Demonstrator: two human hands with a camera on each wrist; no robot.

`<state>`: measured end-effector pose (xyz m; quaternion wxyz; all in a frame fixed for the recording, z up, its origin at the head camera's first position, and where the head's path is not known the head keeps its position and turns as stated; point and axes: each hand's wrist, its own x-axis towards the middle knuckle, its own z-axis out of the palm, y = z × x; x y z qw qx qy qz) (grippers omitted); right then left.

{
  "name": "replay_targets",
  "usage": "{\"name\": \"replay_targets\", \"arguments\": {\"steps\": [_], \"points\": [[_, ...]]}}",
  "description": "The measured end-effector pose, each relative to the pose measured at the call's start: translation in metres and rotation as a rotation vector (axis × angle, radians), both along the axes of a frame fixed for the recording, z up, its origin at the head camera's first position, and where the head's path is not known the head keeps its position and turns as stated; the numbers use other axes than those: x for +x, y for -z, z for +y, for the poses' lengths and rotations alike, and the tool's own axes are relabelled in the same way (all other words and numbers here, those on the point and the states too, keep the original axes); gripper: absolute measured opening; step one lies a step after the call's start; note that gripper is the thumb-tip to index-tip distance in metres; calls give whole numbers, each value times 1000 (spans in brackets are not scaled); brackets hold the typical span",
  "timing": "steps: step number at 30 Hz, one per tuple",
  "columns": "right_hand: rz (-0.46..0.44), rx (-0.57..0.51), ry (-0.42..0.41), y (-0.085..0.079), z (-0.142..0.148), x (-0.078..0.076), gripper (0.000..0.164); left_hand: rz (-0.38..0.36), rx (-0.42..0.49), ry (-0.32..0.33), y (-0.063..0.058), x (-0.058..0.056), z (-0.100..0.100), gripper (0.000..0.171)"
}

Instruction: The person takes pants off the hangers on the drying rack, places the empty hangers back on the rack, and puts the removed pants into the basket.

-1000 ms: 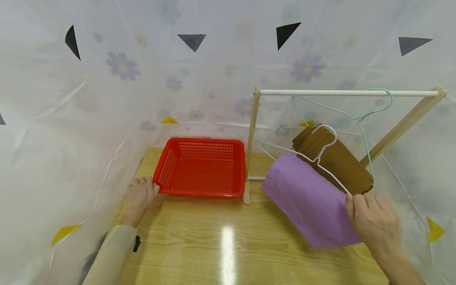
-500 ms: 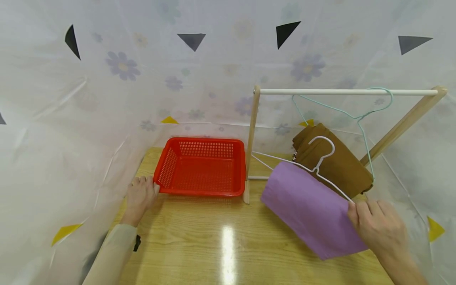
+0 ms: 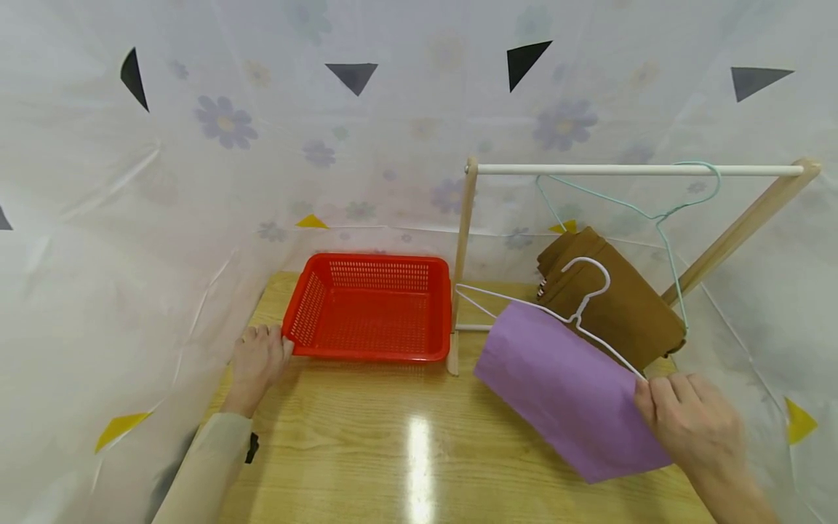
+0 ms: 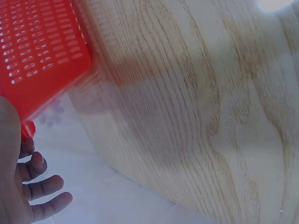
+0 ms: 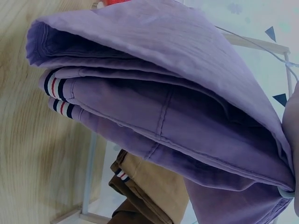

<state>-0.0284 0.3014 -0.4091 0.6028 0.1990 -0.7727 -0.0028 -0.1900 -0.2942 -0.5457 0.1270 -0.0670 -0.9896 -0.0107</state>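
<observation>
My left hand grips the near left corner of a red plastic basket, which has slotted sides and a bare bottom. In the left wrist view, the other fingers hang loosely curled below its rim. My right hand holds the right end of a white clothes hanger. Folded over that hanger are purple trousers, tilted down to the right. The right wrist view shows their striped hem trims and seams; most of the hand is out of that view.
A wooden rack with a white top bar stands at the right. From the bar hangs a mint-green hanger; behind the purple trousers lies folded brown clothing. Pale flowered sheeting encloses the wooden table.
My right hand has drawn the hanger and purple trousers toward me and lower; lately the hanger has shifted slightly left, its left end near the rack post. The left hand and basket have not moved.
</observation>
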Motion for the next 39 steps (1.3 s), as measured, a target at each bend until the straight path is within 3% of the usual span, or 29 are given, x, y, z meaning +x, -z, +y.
{"name": "replay_targets", "arguments": {"steps": [23,39], "points": [[-50,-12,-60,-1,-21,-5,50,-11,2,-1,2,-1,0,32],[-87,-16,-68,-9,-34,-10,49,87,26,-9,7,-3,1,35]]}}
